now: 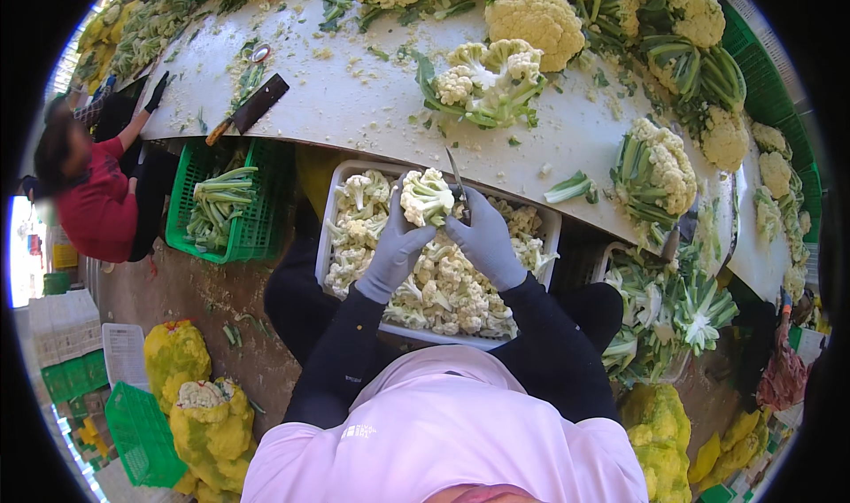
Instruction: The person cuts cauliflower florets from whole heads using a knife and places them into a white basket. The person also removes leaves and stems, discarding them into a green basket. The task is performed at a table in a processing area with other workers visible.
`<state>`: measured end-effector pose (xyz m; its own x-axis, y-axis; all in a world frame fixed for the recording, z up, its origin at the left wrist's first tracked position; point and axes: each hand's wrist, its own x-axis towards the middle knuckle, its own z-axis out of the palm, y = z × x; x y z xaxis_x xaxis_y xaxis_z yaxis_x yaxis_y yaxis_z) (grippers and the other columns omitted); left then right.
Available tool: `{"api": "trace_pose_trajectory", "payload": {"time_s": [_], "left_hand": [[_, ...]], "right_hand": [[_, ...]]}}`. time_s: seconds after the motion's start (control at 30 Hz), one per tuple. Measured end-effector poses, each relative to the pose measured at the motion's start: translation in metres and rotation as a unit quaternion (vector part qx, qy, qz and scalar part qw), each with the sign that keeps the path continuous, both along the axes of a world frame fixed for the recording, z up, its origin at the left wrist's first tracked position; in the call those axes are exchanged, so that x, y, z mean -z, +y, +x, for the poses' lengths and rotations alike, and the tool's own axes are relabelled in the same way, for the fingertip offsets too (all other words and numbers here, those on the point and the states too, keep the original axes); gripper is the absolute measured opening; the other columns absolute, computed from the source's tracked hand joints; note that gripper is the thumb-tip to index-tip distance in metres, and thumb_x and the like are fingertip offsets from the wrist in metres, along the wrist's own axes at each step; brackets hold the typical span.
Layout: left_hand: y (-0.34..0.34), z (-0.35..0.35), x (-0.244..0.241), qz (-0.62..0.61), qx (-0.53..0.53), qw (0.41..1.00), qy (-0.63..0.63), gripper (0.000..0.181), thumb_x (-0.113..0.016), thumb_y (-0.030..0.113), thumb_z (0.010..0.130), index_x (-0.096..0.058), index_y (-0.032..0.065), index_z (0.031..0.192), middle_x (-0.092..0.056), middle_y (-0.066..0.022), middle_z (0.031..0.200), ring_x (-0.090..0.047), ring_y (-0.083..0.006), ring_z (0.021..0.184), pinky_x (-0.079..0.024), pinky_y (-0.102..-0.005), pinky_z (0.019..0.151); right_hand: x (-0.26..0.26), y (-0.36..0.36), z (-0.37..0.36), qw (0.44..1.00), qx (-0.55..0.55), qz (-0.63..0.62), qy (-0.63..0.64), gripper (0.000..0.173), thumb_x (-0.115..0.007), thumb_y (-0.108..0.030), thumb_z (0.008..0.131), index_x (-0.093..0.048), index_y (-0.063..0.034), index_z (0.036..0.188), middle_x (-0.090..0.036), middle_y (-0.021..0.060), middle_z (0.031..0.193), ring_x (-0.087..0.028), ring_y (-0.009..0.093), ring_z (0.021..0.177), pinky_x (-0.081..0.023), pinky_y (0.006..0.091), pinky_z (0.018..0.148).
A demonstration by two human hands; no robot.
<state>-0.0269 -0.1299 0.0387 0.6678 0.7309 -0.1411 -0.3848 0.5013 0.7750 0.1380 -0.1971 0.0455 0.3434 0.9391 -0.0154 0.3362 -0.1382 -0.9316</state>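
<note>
In a grey glove, my left hand (398,247) is closed around a cauliflower floret (426,199), its cut stem turned towards my right hand. My right hand (487,240), also gloved, grips a small knife (458,181) whose narrow blade points up and away from me; its fingers are beside the floret. Both hands are above a white plastic crate (323,237) filled with cut florets (451,290). Beyond the crate, a partly cut cauliflower head (485,81) lies on the white table (372,104), with a whole head (534,25) behind it.
A cleaver (260,104) lies on the table at left. Another cauliflower (654,171) and a loose leaf piece (571,188) are at right. Green crate (229,237) holds stalks; leaves (671,310) fill a right-hand container. Yellow mesh sacks (212,430) stand behind. A co-worker (99,191) sits at left.
</note>
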Motion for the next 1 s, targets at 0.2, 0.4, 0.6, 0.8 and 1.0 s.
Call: {"api": "trace_pose_trajectory", "payload": {"time_s": [0.2,0.4,0.6,0.8,1.0], "left_hand": [[-0.021,-0.033,0.001,-0.137,0.08,0.987,0.039,0.051,-0.056,0.046,0.104,-0.05,0.0123,0.142,-0.058,-0.0045,0.135,-0.057,-0.0192,0.126,-0.054,-0.0474,0.101],[-0.048,-0.041,0.025,-0.109,-0.089,0.989,0.05,0.037,-0.046,0.03,0.109,-0.057,0.0037,0.132,-0.058,-0.0082,0.13,-0.06,-0.0216,0.12,-0.058,-0.0446,0.1],[-0.069,-0.032,0.021,-0.132,-0.148,0.98,0.034,0.034,-0.057,0.03,0.106,-0.051,0.0044,0.128,-0.062,-0.0081,0.117,-0.064,-0.0171,0.105,-0.057,-0.0346,0.089],[-0.078,-0.045,0.032,-0.064,-0.148,0.982,0.098,0.039,-0.049,0.032,0.108,-0.057,-0.0009,0.128,-0.064,-0.0094,0.117,-0.065,-0.0184,0.103,-0.055,-0.0348,0.091],[-0.083,-0.076,0.035,-0.107,-0.07,0.986,0.104,0.034,-0.048,0.028,0.109,-0.06,0.0002,0.123,-0.067,-0.0087,0.113,-0.065,-0.0165,0.102,-0.054,-0.0336,0.089]], "right_hand": [[-0.007,-0.024,-0.014,0.991,-0.042,0.051,-0.114,0.036,-0.069,-0.018,0.088,-0.063,-0.004,0.12,-0.067,0.0187,0.11,-0.068,0.037,0.098,-0.055,0.0433,0.083],[-0.02,-0.071,-0.052,0.988,0.05,0.019,-0.148,0.016,-0.063,-0.019,0.099,-0.062,-0.0045,0.104,-0.064,0.0194,0.097,-0.066,0.041,0.085,-0.053,0.0475,0.069],[-0.01,-0.087,-0.089,0.998,0.008,-0.052,-0.046,0.024,-0.058,-0.024,0.101,-0.061,-0.0002,0.1,-0.065,0.0261,0.086,-0.063,0.047,0.081,-0.049,0.0524,0.069],[0.002,-0.084,-0.09,0.994,-0.03,-0.082,-0.068,0.023,-0.058,-0.022,0.099,-0.061,0.0006,0.099,-0.065,0.0273,0.082,-0.063,0.048,0.08,-0.049,0.0543,0.069],[0.032,-0.082,-0.089,0.988,-0.098,-0.094,-0.077,0.027,-0.055,-0.024,0.099,-0.062,0.0014,0.103,-0.066,0.0279,0.079,-0.065,0.047,0.078,-0.051,0.0529,0.069]]}}
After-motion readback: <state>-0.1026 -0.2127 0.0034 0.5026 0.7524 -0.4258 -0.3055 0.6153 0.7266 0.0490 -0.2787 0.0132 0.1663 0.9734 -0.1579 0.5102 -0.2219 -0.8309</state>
